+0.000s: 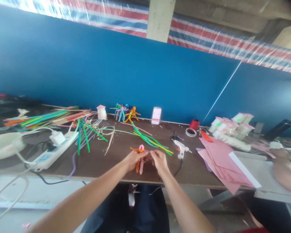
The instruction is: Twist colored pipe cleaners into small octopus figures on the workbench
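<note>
Low over the front edge of the brown table, a small orange and pink pipe-cleaner figure (141,166) is gripped by my left hand (133,161). Its pink and orange top shows above the fingers, and two limbs hang below. Close on the right, the fingers of my right hand (161,160) are pinched together beside the figure; what lies between them is hidden. Beyond both hands lie loose green and yellow pipe cleaners (150,141). A white glue gun (181,149) rests to the right of my right hand.
Finished pipe-cleaner figures (122,113) stand by the blue partition. Left are a power strip (54,155) with cables and a pipe-cleaner pile (46,118). Right are pink sheets (220,161), red scissors-like handles (206,136), small white cups (232,126) and another person's arm (285,170).
</note>
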Demonstrator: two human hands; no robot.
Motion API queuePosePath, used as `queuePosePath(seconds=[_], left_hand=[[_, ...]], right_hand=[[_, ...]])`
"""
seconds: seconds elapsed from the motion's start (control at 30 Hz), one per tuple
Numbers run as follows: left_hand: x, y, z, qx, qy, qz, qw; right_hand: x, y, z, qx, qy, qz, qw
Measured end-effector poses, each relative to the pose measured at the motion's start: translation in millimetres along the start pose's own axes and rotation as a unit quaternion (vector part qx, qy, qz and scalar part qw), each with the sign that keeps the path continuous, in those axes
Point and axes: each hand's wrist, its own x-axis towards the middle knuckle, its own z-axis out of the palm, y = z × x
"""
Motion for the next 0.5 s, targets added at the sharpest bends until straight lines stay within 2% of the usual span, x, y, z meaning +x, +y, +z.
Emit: queuePosePath(seconds=[0.13,0.23,0.5], left_hand=[[36.6,23.5,1.5,0.010,0.019,0.035,0.999],[63.1,32.4,-4.5,0.018,0.030,0.053,0.998],[102.6,20.1,-25.9,0.043,0.068,0.077,0.994]], right_hand=[[39.7,-17.0,-0.4,-0.007,-0.010,-0.010,1.000],[68.7,-19.0,2.7,-0.012,-0.011,-0.005,1.000],[111.1,11.5,14.1,0.006,-0.035,0.031,0.999]])
